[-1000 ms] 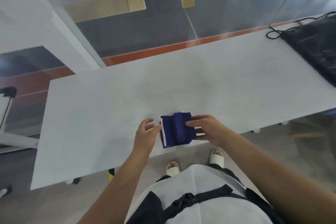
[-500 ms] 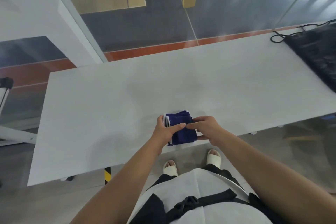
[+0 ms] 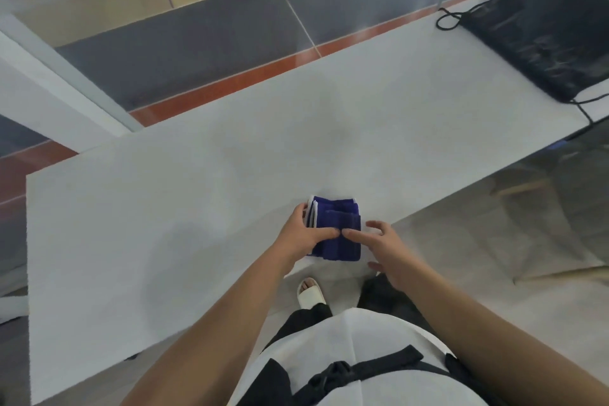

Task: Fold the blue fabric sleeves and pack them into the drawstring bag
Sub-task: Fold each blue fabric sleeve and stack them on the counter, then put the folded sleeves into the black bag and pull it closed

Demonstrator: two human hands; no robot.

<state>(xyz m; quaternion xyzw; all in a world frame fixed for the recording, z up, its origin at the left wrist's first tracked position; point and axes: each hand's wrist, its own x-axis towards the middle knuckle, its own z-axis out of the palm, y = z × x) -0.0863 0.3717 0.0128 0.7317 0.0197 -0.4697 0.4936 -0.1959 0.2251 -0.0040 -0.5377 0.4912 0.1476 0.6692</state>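
At the near edge of the white table (image 3: 197, 191), close to its middle, the blue fabric sleeves (image 3: 339, 224) lie folded into a small thick stack with white trim showing on the left side. The left hand (image 3: 303, 237) grips that stack, thumb on the far-left trimmed edge and fingers laid across the top, much as it did half a second ago. The right hand (image 3: 385, 247) has changed. Earlier its fingers were bunched on the fabric's right side, and now it has drawn back to the right with its fingers spread loose and only the index fingertip (image 3: 354, 234) touching the cloth. Well apart at the table's far right, the black drawstring bag (image 3: 540, 33) lies flat, its cord (image 3: 445, 21) looped beside it.
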